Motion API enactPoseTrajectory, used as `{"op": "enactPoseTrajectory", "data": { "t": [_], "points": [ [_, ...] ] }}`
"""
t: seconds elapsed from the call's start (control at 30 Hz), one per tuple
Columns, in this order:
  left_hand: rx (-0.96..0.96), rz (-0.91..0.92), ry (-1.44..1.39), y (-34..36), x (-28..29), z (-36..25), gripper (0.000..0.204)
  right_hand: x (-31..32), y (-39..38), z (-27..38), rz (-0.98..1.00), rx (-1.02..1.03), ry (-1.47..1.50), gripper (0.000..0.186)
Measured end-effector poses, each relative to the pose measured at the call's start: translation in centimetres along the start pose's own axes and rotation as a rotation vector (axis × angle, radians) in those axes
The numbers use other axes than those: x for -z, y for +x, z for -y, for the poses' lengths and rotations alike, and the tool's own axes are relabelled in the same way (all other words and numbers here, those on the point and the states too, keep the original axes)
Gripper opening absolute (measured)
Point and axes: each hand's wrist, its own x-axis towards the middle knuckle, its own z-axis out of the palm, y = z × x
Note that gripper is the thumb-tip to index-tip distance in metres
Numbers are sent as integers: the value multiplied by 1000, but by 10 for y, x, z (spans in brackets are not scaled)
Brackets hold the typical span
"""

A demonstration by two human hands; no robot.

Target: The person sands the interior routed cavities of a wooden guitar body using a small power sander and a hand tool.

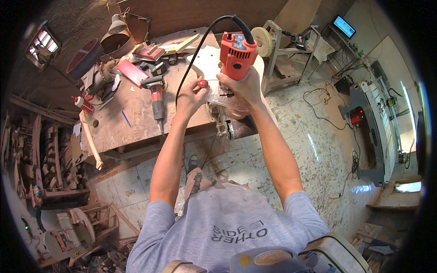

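Note:
A red trim router [236, 54] stands upright on a pale, curved-edged board [209, 59] at the bench's right end. My right hand [246, 88] is wrapped round the lower part of its body. To its left, my left hand [191, 98] has its fingers closed on a round red knob [202, 83]. The knob sits beside a clear plastic plate [214, 94] at the router's foot. From the router's top a black cord [200, 43] loops over to the left and runs down by my left wrist. My hands hide much of the router's base, and the cutter's contact with the board cannot be made out.
On the dusty wooden bench [132, 136] lie an angle grinder [157, 102], a blue pencil-like stick [126, 118] and a red-and-white bottle [83, 104]. Behind are wood offcuts [150, 52]. A wooden stand [273, 54] is at the right, and cables [337, 125] trail over the tiled floor.

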Motion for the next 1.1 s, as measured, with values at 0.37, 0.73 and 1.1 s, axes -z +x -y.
{"op": "enactPoseTrajectory", "data": {
  "t": [0.37, 0.73, 1.1],
  "points": [
    [17, 28, -60, -3, 2, 12, 44, -3, -8, 4, 13, -12, 21, 41],
    [89, 77, -159, -9, 8, -3, 53, -2, -19, 13, 22, -44, 42, 42],
    [90, 99, -114, -8, 10, -3, 52, -5, -22, 16, -16, -92, 96, 39]
  ]
}}
